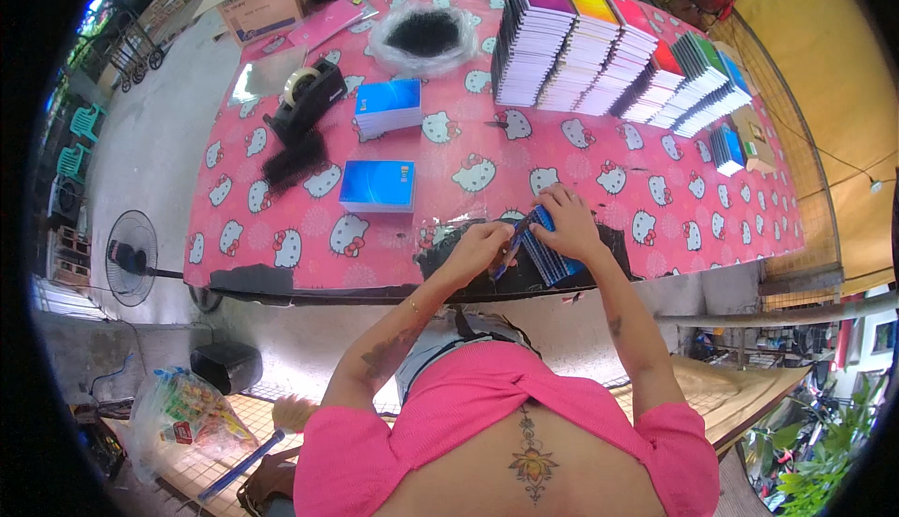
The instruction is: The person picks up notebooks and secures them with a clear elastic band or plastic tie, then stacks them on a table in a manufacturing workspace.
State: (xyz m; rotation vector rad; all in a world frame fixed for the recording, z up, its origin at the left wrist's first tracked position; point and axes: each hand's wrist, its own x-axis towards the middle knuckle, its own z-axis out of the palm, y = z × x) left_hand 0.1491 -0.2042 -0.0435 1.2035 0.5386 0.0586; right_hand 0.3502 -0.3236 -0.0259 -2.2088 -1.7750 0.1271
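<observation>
Both hands on small blue book stack (551, 253) at table (655, 189) edge: L hand (478, 247) & R hand (565, 222) grip clamped on it.

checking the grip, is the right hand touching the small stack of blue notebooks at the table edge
Touching. The head view shows the right hand lying over the blue notebook stack, its fingers wrapped onto it.
</observation>
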